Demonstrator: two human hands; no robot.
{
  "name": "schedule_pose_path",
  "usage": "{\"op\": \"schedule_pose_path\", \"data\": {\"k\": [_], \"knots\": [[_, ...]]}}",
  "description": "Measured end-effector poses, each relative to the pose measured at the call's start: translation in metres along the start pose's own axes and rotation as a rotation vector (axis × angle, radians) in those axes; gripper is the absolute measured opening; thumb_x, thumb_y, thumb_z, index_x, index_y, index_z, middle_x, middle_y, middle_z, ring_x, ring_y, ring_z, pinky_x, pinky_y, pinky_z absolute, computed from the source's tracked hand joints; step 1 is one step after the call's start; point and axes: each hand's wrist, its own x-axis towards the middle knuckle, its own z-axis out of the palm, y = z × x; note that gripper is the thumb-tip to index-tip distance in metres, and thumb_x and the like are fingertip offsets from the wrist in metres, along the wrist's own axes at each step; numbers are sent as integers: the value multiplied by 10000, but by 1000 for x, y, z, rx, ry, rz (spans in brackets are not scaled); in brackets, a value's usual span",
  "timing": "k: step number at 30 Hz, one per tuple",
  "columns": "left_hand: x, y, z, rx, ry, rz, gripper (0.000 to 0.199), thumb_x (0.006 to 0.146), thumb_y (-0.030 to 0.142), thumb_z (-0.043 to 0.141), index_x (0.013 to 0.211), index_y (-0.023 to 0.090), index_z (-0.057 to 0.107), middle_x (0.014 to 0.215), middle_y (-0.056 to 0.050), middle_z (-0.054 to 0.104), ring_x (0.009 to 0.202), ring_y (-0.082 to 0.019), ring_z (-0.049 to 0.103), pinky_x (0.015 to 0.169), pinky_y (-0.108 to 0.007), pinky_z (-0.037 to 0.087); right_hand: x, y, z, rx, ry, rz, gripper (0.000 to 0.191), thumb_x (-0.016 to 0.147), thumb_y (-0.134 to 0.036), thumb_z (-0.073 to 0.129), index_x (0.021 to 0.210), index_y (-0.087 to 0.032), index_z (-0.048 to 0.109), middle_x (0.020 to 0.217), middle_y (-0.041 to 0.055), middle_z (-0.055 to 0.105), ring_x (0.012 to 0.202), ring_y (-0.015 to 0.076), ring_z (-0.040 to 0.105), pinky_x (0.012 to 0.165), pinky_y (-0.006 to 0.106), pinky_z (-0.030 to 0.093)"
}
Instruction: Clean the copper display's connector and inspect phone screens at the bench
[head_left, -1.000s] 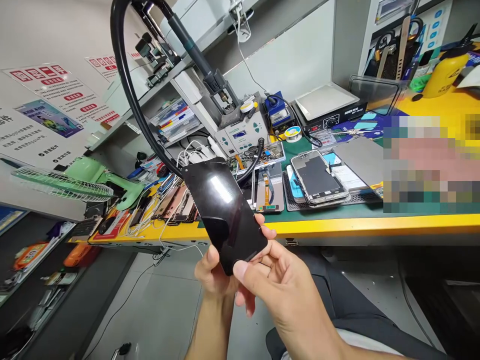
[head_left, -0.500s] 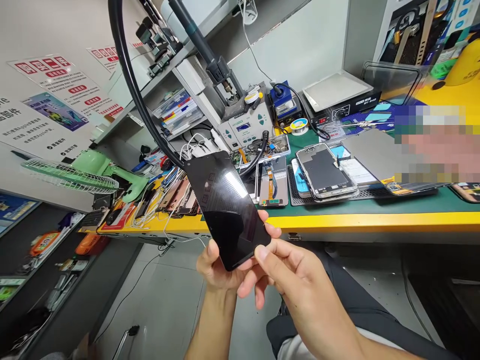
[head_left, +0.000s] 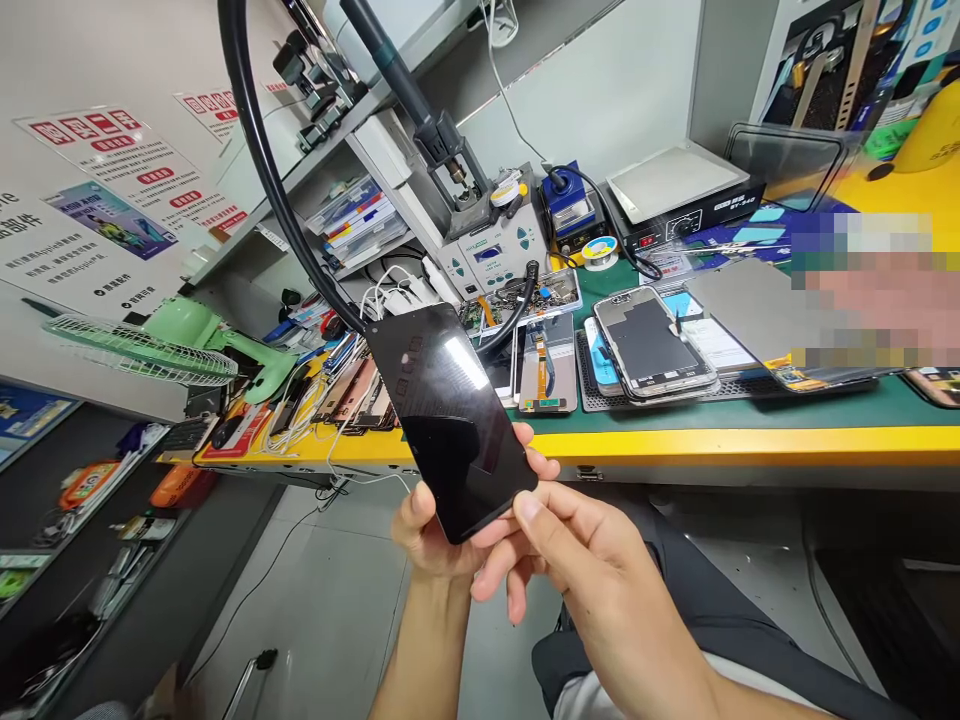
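A black phone [head_left: 457, 425] with a dark, glossy screen is held tilted in front of the bench, its screen facing me and bright reflections on it. My left hand [head_left: 435, 540] is wrapped round its lower part from beneath, the thumb at the left edge and fingertips showing past the right edge. With thumb and index finger, my right hand [head_left: 592, 550] pinches the phone's lower right corner; its other fingers curl below. The back of the phone is hidden.
On the green mat [head_left: 637, 418] lie an opened phone part [head_left: 652, 340], a screen with a flex cable [head_left: 549, 370] and a large grey panel [head_left: 750, 310]. A black hose [head_left: 259, 150] arches behind the phone. A green fan [head_left: 187, 340] stands left. A blurred patch covers the right.
The phone has shifted very slightly left and its reflections have moved a little. Both hands keep nearly the same hold.
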Motion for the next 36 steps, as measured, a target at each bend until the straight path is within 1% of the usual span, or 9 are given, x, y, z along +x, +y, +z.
{"op": "schedule_pose_path", "data": {"k": [3,6,8,12,16,22,27,32,36], "knots": [[0,1,-1,-39,-59,1,790,632,671,611,1257,191,554,1117,-131,662,1074,-277,602,885,-430,541,0,1,0,34,-4,3,458,910,-541,545,837,-108,675,697,118,709,558,142,553,586,267,444],[0,3,-1,-24,-48,-2,803,622,671,625,1260,188,556,1105,-129,671,1089,-280,598,940,-446,507,0,1,1,11,-9,-1,467,922,-534,529,837,-103,687,694,121,710,540,135,539,592,271,441],[0,3,0,-20,-51,3,800,620,670,630,1258,192,561,1105,-126,674,1114,-283,589,943,-435,504,0,1,1,-1,-15,-5,475,932,-525,512,847,-97,699,701,128,714,532,133,530,590,273,436],[0,7,3,-36,-131,11,764,660,628,628,1284,192,559,1115,-115,675,1088,-260,607,896,-382,532,-2,4,1,13,-31,-11,473,947,-510,499,849,-89,690,703,135,716,528,131,531,574,266,433],[6,12,12,-41,-139,65,720,693,609,637,1260,169,581,1096,-117,680,1061,-240,631,947,-357,508,-4,3,-1,47,-52,-67,424,973,-465,491,864,-97,672,719,127,719,558,133,551,595,269,449],[50,15,47,-2,-132,18,852,604,695,610,1270,170,534,1126,-165,646,1105,-332,599,822,-417,567,1,-26,-11,184,-9,-253,232,916,-362,633,864,-135,638,740,100,723,619,152,598,586,258,462],[91,19,80,12,-219,12,794,638,682,595,1258,191,526,1131,-139,643,1077,-283,609,933,-386,515,7,-59,-24,203,-1,-376,201,914,-335,643,878,-139,612,750,95,727,593,130,591,611,253,467],[114,22,92,-57,-338,-13,749,692,638,584,1273,167,531,1129,-121,668,1037,-228,645,911,-298,529,14,-81,-34,246,3,-385,274,864,-376,683,904,-113,617,730,117,720,565,129,592,588,245,471],[126,21,97,-76,-366,-21,738,698,615,601,1270,155,532,1105,-110,677,1013,-211,656,951,-288,507,20,-91,-41,271,3,-360,327,824,-409,715,886,-102,619,709,127,721,538,122,600,564,221,471]]}}
